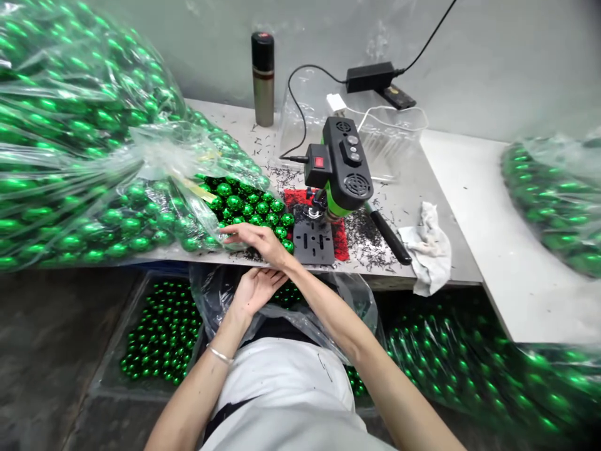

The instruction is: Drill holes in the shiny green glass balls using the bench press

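Palm up and cupped, my left hand is at the front edge of the table, fingers apart, with nothing visible in it. Just above it, my right hand reaches left across the edge, fingers stretched out against the mouth of a clear plastic bag. Shiny green balls spill from that bag onto the tabletop beside my right hand. To their right stands a black-and-green machine with a slotted black base plate. Below my hands, an open plastic bag holds more green balls.
A dark-capped bottle stands by the wall. A black power adapter rests on a clear plastic box. A black-handled tool and a crumpled cloth lie on the right. Bagged green balls sit farther right; a bin stands below.
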Available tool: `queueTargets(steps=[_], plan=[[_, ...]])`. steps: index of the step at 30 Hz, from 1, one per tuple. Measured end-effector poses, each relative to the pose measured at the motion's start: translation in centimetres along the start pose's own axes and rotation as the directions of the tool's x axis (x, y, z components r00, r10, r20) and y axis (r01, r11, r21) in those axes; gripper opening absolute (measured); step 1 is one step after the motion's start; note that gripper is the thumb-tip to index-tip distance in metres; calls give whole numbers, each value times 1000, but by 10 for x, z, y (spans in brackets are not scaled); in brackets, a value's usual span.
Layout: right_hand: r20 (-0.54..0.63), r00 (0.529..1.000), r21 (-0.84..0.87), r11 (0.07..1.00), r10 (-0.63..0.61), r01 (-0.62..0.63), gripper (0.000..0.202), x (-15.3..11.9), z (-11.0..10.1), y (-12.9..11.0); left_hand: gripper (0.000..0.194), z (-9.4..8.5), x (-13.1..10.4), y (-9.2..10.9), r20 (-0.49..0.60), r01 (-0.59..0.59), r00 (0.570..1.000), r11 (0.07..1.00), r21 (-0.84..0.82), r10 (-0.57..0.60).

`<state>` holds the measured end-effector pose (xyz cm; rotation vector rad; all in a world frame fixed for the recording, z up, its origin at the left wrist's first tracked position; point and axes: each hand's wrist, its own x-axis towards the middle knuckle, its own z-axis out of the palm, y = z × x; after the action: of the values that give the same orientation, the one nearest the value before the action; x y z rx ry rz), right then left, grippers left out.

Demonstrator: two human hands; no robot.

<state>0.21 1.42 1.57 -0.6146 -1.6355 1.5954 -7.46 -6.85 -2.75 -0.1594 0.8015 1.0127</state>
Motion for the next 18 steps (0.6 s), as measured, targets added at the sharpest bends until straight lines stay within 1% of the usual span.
queueTargets(steps=[1,3,5,7,10,14,18], plan=[[-18,999,127,991,49,-46,60,2,-4,-1,23,3,-1,-2,-9,10,1000,1000,6,-10],[-30,990,316,941,137,-121,65,4,-8,-2,22,7,-3,-6,-24,9,1000,1000,4,-9],[-38,975,441,880,217,-179,67,3,-8,-1,23,9,-4,-8,-31,-2,1000,1000,-17,1],[-37,959,510,830,282,-224,66,0,-7,-1,25,10,-5,-8,-34,-7,999,999,-54,6],[-32,946,554,793,324,-253,63,-7,-5,-4,31,11,-5,-9,-40,0,999,993,-117,-5],[9,944,550,786,331,-281,59,-18,-4,-9,42,17,-8,-10,-78,41,995,986,-164,-54],[39,930,523,785,367,-331,52,-29,-3,-8,40,24,-13,-10,-97,26,995,989,-144,-40]])
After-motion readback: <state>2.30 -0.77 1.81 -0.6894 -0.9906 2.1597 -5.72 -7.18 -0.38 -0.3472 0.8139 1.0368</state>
